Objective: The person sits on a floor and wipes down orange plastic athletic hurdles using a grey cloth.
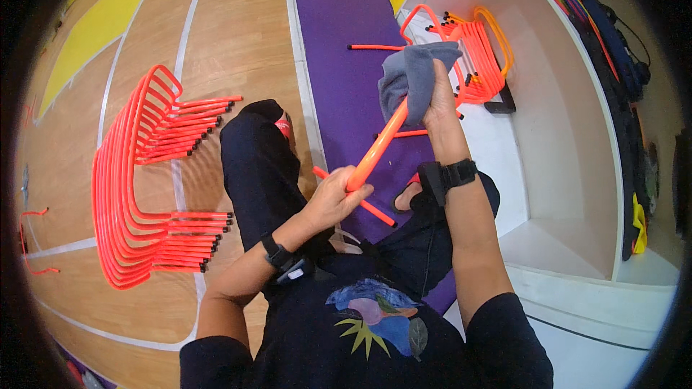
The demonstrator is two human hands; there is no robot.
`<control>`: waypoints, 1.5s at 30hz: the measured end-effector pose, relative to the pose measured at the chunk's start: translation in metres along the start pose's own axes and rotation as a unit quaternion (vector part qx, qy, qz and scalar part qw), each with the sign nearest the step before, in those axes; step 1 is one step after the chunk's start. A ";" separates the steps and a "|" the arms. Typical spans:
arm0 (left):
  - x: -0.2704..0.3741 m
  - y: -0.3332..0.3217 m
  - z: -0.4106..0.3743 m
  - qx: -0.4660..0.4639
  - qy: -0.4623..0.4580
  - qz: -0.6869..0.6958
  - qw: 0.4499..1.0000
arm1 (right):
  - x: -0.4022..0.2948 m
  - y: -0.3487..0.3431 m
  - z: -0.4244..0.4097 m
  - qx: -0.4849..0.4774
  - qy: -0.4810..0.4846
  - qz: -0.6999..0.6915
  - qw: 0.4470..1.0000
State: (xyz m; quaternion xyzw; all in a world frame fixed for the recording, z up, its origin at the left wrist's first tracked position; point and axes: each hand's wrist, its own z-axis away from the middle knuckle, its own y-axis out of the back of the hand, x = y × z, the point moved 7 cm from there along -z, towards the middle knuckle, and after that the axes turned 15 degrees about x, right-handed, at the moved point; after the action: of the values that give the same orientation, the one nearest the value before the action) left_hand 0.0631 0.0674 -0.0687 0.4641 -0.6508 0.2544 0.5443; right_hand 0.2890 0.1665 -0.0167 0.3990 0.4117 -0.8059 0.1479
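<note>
An orange tubular training hurdle (381,143) is held up in front of me, slanting away to the upper right. My left hand (338,199) grips its near end. Around the far part of the tube, my right hand (440,92) presses a grey-blue cloth (409,78); the fingers are mostly behind the cloth. Black-tipped orange legs stick out past both hands. To the left, a nested row of orange hurdles (130,189) rests on the wooden floor. More orange hurdles (481,59) are stacked in the white open cabinet at the upper right, with yellow-orange ones at their far side.
The white cabinet (567,173) has a raised side panel close to my right arm. A single thin orange hurdle (22,237) lies at the far left. Purple flooring (346,21) runs between the wooden floor (243,27) and the cabinet. Hoops of several colours hang at the upper right.
</note>
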 end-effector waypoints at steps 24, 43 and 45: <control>-0.035 0.011 -0.066 0.000 0.252 0.116 0.961 | 0.128 0.053 0.135 -0.017 0.150 0.422 0.894; 0.069 0.059 -0.055 0.028 0.179 0.710 0.681 | 0.097 0.059 0.208 -0.183 0.496 0.400 0.749; 0.084 0.070 -0.051 0.026 0.193 0.732 0.653 | 0.091 0.062 0.208 -0.202 0.528 0.367 0.738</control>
State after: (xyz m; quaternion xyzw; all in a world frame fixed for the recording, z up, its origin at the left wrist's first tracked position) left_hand 0.0281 0.1133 0.0374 -0.2089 -0.6530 0.6708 0.2826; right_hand 0.1574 -0.0262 -0.0486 0.8417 0.3982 -0.2470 0.2681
